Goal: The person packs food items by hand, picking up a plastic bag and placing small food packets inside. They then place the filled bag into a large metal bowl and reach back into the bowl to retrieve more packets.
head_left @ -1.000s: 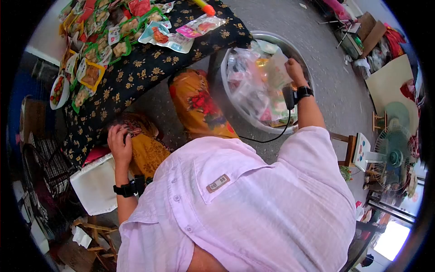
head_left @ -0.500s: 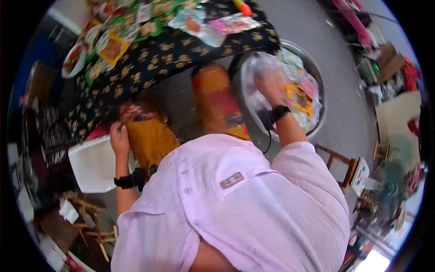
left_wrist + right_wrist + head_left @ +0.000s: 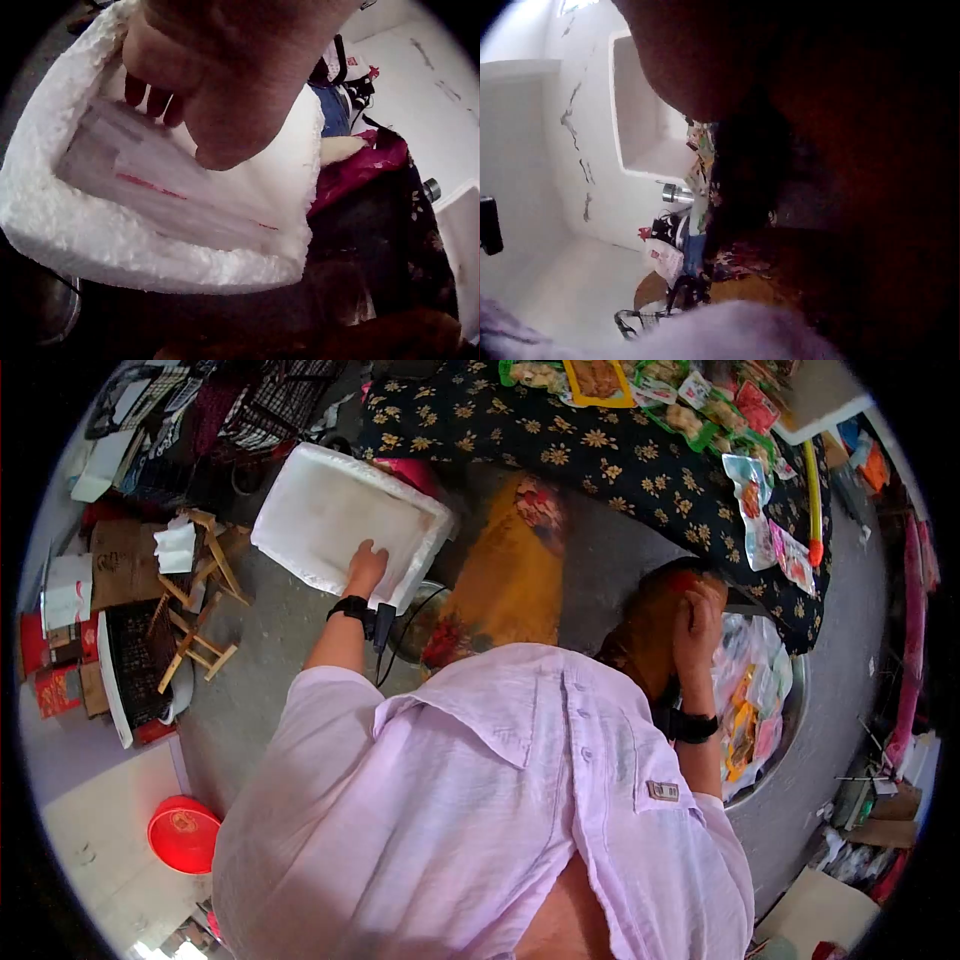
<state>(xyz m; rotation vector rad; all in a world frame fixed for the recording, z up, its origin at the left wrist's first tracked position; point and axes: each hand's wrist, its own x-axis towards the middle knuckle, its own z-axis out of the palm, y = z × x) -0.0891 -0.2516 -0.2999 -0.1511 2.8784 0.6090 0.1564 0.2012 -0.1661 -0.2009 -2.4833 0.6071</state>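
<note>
A white foam box (image 3: 310, 510) (image 3: 142, 259) stands left of the person's legs. The left hand (image 3: 368, 568) (image 3: 232, 82) reaches over its near side, fingers apart and pointing down inside; whether they touch anything is unclear. Translucent plastic with thin red strips (image 3: 150, 202) lies inside the box in the left wrist view. On the person's right knee, the right hand (image 3: 698, 622) rests with loosely bent fingers, holding nothing visible. Beside it, a metal basin (image 3: 800, 705) holds plastic bags and packets (image 3: 742, 725). The right wrist view shows mostly the dark, close right hand (image 3: 682, 75).
A table with a dark floral cloth (image 3: 480, 420) carries several food packets (image 3: 600, 380) and a yellow-orange tube (image 3: 815, 510). Wooden stool parts (image 3: 200, 630) stand at the left, with a red basin (image 3: 185, 834) below. A black cable (image 3: 400, 640) hangs near the left wrist.
The head view has swung left. The right hand has left the bags in the basin and come to the right knee. The left hand has moved from beside the left leg to the foam box.
</note>
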